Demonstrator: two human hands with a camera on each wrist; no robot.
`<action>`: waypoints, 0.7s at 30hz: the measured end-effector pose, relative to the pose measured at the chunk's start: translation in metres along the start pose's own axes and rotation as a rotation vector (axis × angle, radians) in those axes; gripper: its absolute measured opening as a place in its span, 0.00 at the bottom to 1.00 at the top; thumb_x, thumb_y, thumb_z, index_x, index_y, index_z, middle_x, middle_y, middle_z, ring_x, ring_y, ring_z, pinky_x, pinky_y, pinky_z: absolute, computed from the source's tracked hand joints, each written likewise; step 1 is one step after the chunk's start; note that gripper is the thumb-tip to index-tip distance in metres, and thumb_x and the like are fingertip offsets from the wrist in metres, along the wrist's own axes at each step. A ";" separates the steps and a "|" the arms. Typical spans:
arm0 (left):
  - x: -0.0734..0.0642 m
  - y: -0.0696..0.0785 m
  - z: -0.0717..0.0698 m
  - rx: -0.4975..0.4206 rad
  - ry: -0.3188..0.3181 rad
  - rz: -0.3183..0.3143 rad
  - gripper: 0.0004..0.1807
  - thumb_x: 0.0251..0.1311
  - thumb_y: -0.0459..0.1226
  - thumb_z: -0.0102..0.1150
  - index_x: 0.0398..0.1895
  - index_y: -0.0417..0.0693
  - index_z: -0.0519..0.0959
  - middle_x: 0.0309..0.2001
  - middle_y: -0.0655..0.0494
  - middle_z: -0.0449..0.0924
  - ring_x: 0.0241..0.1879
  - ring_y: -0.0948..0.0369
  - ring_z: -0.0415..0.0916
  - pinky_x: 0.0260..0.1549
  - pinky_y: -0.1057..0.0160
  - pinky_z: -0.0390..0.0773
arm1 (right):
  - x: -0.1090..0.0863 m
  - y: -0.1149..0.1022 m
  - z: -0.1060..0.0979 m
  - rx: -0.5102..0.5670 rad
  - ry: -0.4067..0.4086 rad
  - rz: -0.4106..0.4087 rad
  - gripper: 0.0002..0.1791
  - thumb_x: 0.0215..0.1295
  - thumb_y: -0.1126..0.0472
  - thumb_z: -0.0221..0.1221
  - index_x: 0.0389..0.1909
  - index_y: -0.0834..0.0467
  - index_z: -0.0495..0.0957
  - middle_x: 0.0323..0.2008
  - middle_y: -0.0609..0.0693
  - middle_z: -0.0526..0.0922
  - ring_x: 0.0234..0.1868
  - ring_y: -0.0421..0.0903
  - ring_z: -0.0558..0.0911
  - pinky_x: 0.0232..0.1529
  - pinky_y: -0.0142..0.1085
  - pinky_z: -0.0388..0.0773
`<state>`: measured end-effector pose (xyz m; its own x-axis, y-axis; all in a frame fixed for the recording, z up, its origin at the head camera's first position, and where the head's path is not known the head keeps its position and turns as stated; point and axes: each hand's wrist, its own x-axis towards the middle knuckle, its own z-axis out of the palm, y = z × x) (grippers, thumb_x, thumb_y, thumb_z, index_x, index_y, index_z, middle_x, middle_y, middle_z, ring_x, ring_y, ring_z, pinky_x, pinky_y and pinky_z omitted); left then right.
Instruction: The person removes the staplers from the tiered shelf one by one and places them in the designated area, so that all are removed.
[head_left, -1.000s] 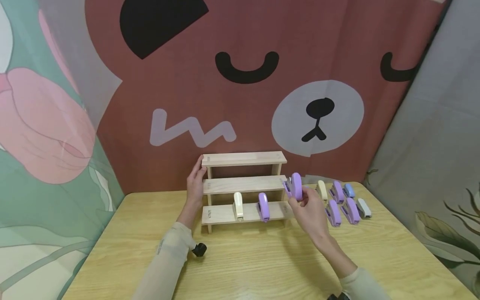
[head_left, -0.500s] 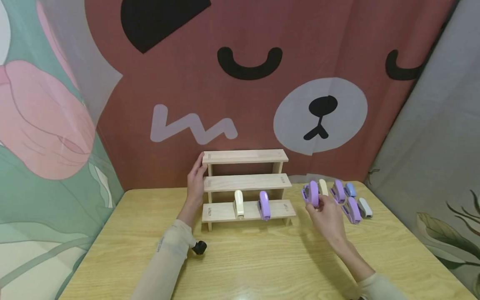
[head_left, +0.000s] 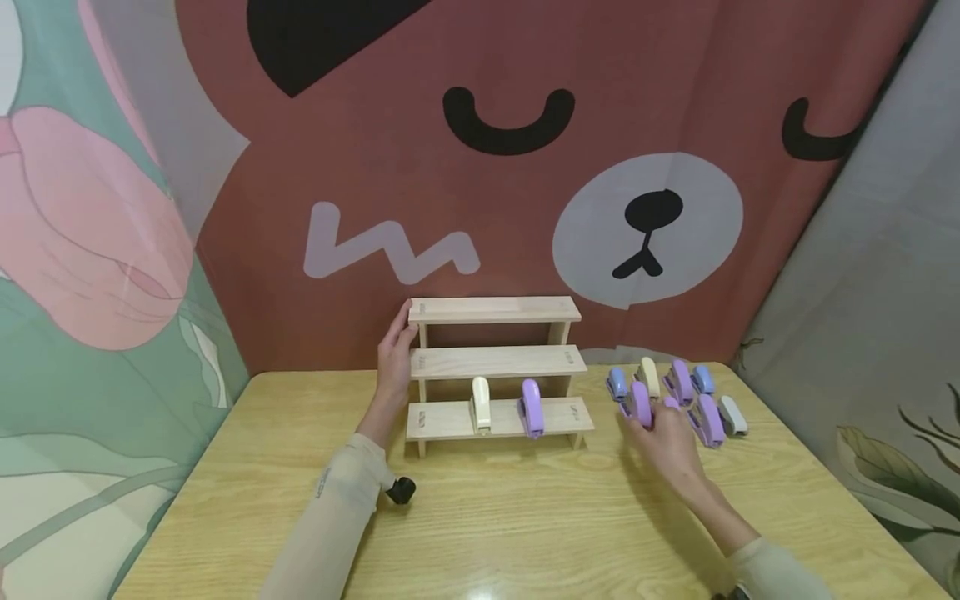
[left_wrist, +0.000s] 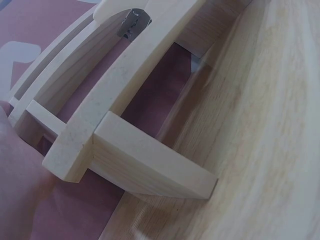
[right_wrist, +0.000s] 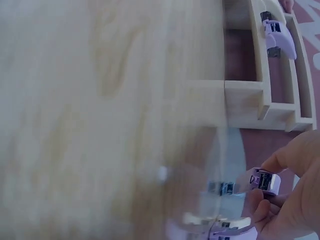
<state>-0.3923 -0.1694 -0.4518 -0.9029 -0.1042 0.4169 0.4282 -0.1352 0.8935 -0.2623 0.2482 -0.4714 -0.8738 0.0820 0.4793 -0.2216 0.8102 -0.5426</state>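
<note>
My right hand pinches a purple stapler between thumb and fingers, low over the table's right side among other staplers. In the right wrist view the same purple stapler sits at the fingertips. My left hand rests along the left end of a three-tier wooden shelf, its fingers near the upper tiers. The left wrist view shows part of that hand beside the shelf's end. On the lowest tier stand a cream stapler and a purple stapler, side by side and apart.
Around my right hand stand a blue stapler, a cream stapler, two purple staplers, one at the back and one in front, another blue stapler and a white stapler. A bear-print curtain hangs behind the table.
My right hand has carried the purple stapler rightward and down, from beside the shelf to the stapler group. A blue stapler has come into view there. My left hand stays at the shelf.
</note>
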 end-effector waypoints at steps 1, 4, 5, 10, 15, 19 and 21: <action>0.001 -0.003 0.000 0.002 0.003 0.000 0.27 0.80 0.42 0.47 0.79 0.59 0.63 0.76 0.66 0.60 0.75 0.62 0.52 0.72 0.53 0.52 | 0.000 0.003 0.000 -0.002 -0.012 0.007 0.24 0.66 0.61 0.67 0.13 0.57 0.67 0.11 0.45 0.66 0.14 0.42 0.65 0.13 0.37 0.62; 0.001 -0.007 0.000 0.015 0.011 0.003 0.27 0.79 0.46 0.48 0.78 0.63 0.64 0.75 0.70 0.60 0.75 0.63 0.52 0.72 0.52 0.52 | 0.000 0.009 0.000 -0.017 -0.047 0.031 0.25 0.67 0.59 0.66 0.13 0.57 0.67 0.10 0.45 0.66 0.13 0.43 0.65 0.12 0.37 0.62; 0.001 -0.007 0.000 0.020 0.013 0.006 0.27 0.79 0.47 0.48 0.78 0.64 0.65 0.75 0.70 0.61 0.75 0.64 0.53 0.72 0.52 0.52 | 0.000 0.011 0.000 -0.029 -0.055 0.036 0.25 0.67 0.58 0.66 0.13 0.57 0.67 0.11 0.45 0.66 0.13 0.43 0.66 0.12 0.38 0.63; 0.001 -0.007 0.002 0.028 0.020 0.013 0.27 0.78 0.49 0.50 0.77 0.67 0.66 0.74 0.72 0.62 0.74 0.63 0.54 0.72 0.50 0.53 | 0.002 0.015 -0.001 -0.071 -0.087 0.045 0.23 0.67 0.60 0.65 0.14 0.57 0.67 0.14 0.48 0.68 0.16 0.46 0.68 0.16 0.40 0.65; 0.003 -0.008 0.001 0.005 0.019 -0.004 0.26 0.78 0.48 0.50 0.77 0.67 0.66 0.74 0.72 0.62 0.74 0.63 0.55 0.72 0.51 0.54 | 0.003 0.016 -0.001 -0.092 -0.115 0.042 0.21 0.64 0.64 0.66 0.15 0.58 0.67 0.15 0.49 0.68 0.18 0.48 0.68 0.18 0.42 0.66; 0.003 -0.005 0.000 -0.003 0.010 -0.019 0.27 0.79 0.45 0.48 0.78 0.64 0.64 0.75 0.69 0.60 0.75 0.62 0.53 0.72 0.52 0.54 | 0.002 0.016 -0.001 -0.097 -0.157 0.055 0.18 0.62 0.66 0.65 0.17 0.59 0.68 0.16 0.50 0.69 0.19 0.49 0.69 0.19 0.43 0.67; 0.001 0.000 -0.001 -0.004 0.004 -0.025 0.27 0.80 0.43 0.47 0.79 0.61 0.63 0.76 0.66 0.59 0.75 0.60 0.53 0.72 0.51 0.54 | 0.002 0.016 0.000 -0.100 -0.179 0.064 0.16 0.61 0.66 0.65 0.19 0.60 0.69 0.17 0.50 0.70 0.19 0.49 0.69 0.20 0.43 0.68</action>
<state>-0.3932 -0.1699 -0.4517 -0.9130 -0.1052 0.3942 0.4061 -0.1416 0.9028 -0.2678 0.2617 -0.4790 -0.9497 0.0375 0.3110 -0.1273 0.8609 -0.4926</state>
